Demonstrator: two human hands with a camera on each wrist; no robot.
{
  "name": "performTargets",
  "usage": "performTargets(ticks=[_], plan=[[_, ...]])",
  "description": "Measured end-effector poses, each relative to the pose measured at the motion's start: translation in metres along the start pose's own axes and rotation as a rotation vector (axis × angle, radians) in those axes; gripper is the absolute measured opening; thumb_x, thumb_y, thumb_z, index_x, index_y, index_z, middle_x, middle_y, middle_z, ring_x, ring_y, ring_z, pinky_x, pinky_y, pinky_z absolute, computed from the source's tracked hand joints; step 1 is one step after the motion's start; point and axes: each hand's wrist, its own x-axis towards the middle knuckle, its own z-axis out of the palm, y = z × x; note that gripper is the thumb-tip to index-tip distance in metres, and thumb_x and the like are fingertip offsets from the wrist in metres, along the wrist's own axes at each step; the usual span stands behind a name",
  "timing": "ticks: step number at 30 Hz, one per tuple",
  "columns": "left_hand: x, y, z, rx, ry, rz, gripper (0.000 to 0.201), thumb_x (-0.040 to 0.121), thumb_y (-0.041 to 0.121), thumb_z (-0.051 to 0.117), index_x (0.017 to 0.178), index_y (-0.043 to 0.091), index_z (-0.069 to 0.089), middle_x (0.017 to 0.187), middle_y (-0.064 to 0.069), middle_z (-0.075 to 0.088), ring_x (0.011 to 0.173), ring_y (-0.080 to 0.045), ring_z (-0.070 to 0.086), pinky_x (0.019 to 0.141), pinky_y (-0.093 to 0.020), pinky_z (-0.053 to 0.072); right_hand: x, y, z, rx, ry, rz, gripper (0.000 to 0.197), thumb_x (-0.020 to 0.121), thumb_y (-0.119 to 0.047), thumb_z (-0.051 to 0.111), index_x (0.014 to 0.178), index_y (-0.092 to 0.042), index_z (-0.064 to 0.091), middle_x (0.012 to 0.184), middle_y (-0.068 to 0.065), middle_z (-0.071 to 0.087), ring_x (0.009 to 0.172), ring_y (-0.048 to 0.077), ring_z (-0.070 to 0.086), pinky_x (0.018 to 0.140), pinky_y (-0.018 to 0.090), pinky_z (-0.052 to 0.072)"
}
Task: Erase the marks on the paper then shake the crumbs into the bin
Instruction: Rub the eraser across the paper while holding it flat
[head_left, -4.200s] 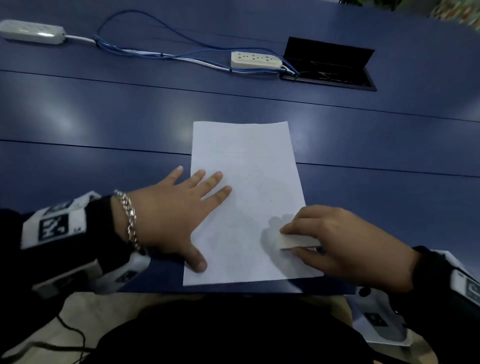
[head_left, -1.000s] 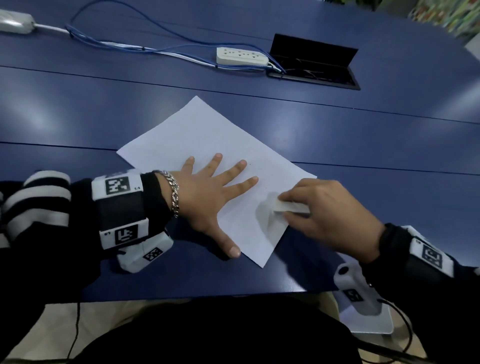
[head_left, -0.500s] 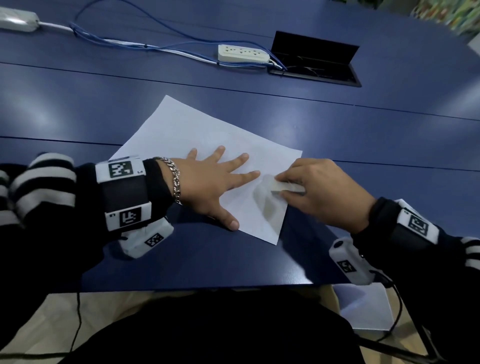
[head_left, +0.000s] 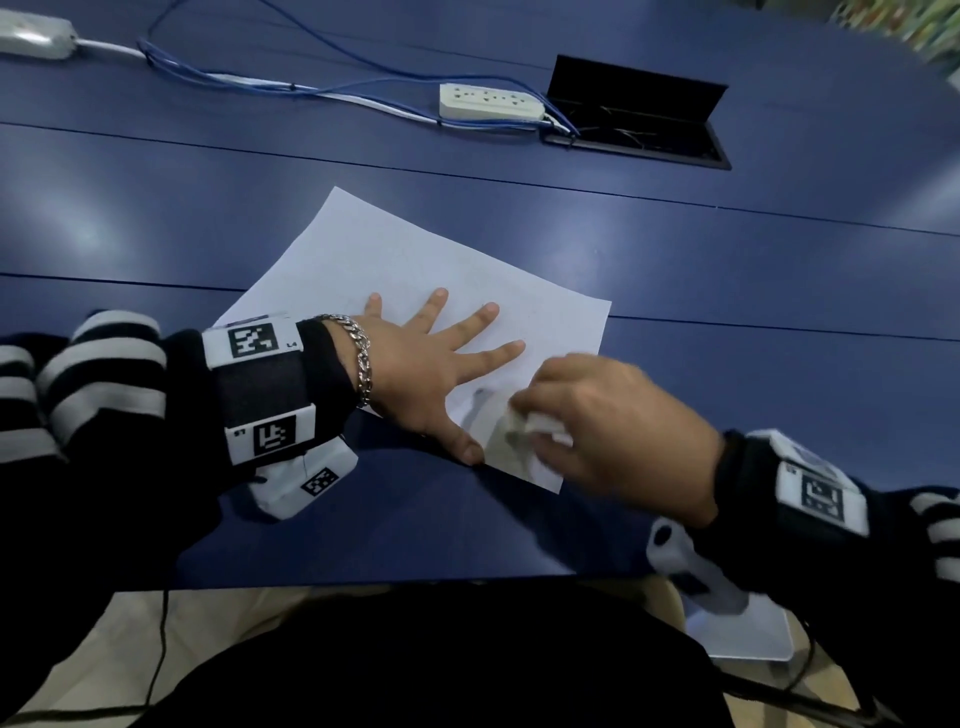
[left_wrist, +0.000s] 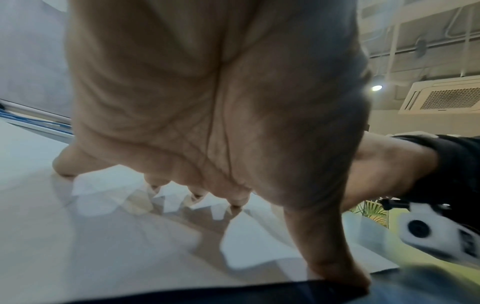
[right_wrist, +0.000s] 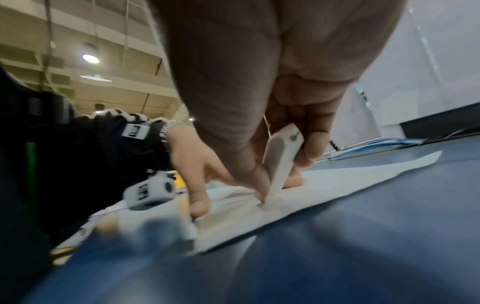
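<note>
A white sheet of paper lies turned at an angle on the blue table. My left hand lies flat on the paper with its fingers spread, and its thumb is at the near edge. Beside that thumb my right hand pinches a white eraser. The eraser's tip touches the paper near its front corner. In the left wrist view the left hand's fingertips press on the paper. The right hand is blurred in the head view. No marks show clearly on the sheet.
A white power strip with blue cables lies at the back of the table. Next to it an open black cable hatch is set into the table. A second strip lies far left. The table's front edge runs just below my hands.
The paper has been turned counter-clockwise from straight to angled. Over the last second my right hand with the eraser has slid toward me along the sheet, closer to the left thumb.
</note>
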Motion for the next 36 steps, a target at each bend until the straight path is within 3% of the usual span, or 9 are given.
performTargets(ticks=[3, 6, 12, 17, 20, 25, 31, 34, 36], plan=[[-0.001, 0.001, 0.000, 0.004, -0.004, -0.003, 0.117, 0.069, 0.100, 0.049, 0.144, 0.065, -0.034, 0.155, 0.022, -0.051, 0.153, -0.035, -0.036, 0.112, -0.084, -0.002, -0.012, -0.008, 0.002, 0.040, -0.069, -0.099, 0.029, 0.094, -0.040, 0.052, 0.112, -0.026, 0.070, 0.098, -0.005, 0.063, 0.090, 0.018, 0.059, 0.075, 0.032, 0.052], [-0.001, 0.001, -0.001, -0.005, -0.015, -0.005, 0.118, 0.070, 0.098, 0.051, 0.144, 0.065, -0.035, 0.153, 0.024, -0.052, 0.152, -0.035, -0.037, 0.111, -0.085, -0.002, -0.002, 0.016, -0.005, 0.055, 0.019, 0.037, 0.028, 0.092, -0.043, 0.061, 0.111, -0.026, 0.072, 0.098, -0.006, 0.065, 0.093, 0.019, 0.063, 0.077, 0.037, 0.055], [-0.002, 0.004, -0.002, 0.001, -0.030, -0.031, 0.118, 0.070, 0.098, 0.051, 0.142, 0.066, -0.037, 0.151, 0.025, -0.054, 0.152, -0.037, -0.037, 0.109, -0.088, 0.001, -0.023, -0.012, 0.013, -0.033, -0.012, -0.034, 0.026, 0.093, -0.038, 0.053, 0.104, -0.021, 0.070, 0.095, -0.004, 0.059, 0.088, 0.021, 0.058, 0.071, 0.040, 0.054], [-0.003, 0.006, -0.003, -0.011, -0.034, -0.035, 0.119, 0.070, 0.098, 0.052, 0.143, 0.066, -0.036, 0.152, 0.025, -0.053, 0.152, -0.037, -0.036, 0.109, -0.088, 0.003, -0.016, 0.005, 0.003, 0.027, 0.078, 0.093, 0.031, 0.091, -0.045, 0.054, 0.104, -0.023, 0.072, 0.093, -0.005, 0.064, 0.089, 0.020, 0.063, 0.072, 0.040, 0.056], [-0.004, 0.006, -0.003, -0.012, -0.033, -0.040, 0.119, 0.070, 0.097, 0.052, 0.142, 0.066, -0.037, 0.151, 0.025, -0.054, 0.152, -0.036, -0.037, 0.109, -0.088, 0.003, -0.024, -0.011, 0.008, -0.006, 0.001, 0.051, 0.034, 0.090, -0.046, 0.046, 0.099, -0.022, 0.069, 0.093, -0.005, 0.062, 0.086, 0.020, 0.061, 0.071, 0.040, 0.055], [-0.004, 0.005, -0.003, -0.028, -0.036, -0.031, 0.119, 0.070, 0.096, 0.054, 0.143, 0.066, -0.035, 0.152, 0.026, -0.052, 0.152, -0.035, -0.038, 0.109, -0.088, 0.003, -0.028, -0.002, 0.005, -0.007, 0.046, 0.137, 0.025, 0.090, -0.042, 0.056, 0.095, -0.022, 0.069, 0.090, -0.006, 0.062, 0.084, 0.020, 0.061, 0.069, 0.040, 0.055], [-0.002, 0.000, -0.003, -0.029, 0.016, 0.068, 0.126, 0.071, 0.090, 0.065, 0.149, 0.063, -0.030, 0.158, 0.028, -0.044, 0.153, -0.033, -0.035, 0.110, -0.087, -0.003, -0.029, -0.001, -0.006, 0.126, 0.046, 0.024, 0.026, 0.086, -0.037, 0.064, 0.107, -0.025, 0.073, 0.094, -0.007, 0.067, 0.087, 0.016, 0.066, 0.076, 0.034, 0.056], [-0.005, -0.014, -0.009, -0.046, 0.075, 0.235, 0.143, 0.069, 0.072, 0.084, 0.157, 0.049, -0.027, 0.168, 0.027, -0.024, 0.157, -0.019, -0.028, 0.119, -0.069, -0.017, -0.015, 0.038, -0.027, 0.173, 0.220, 0.090, 0.025, 0.084, -0.030, 0.074, 0.109, -0.026, 0.074, 0.096, -0.010, 0.068, 0.083, 0.008, 0.062, 0.078, 0.025, 0.051], [-0.011, -0.026, -0.013, -0.105, 0.124, 0.291, 0.146, 0.067, 0.067, 0.088, 0.159, 0.046, -0.025, 0.170, 0.025, -0.019, 0.155, -0.010, -0.026, 0.121, -0.052, -0.022, -0.011, 0.057, -0.030, 0.132, 0.184, 0.135, 0.027, 0.086, -0.033, 0.073, 0.112, -0.027, 0.074, 0.099, -0.013, 0.066, 0.086, 0.008, 0.062, 0.081, 0.028, 0.051]])
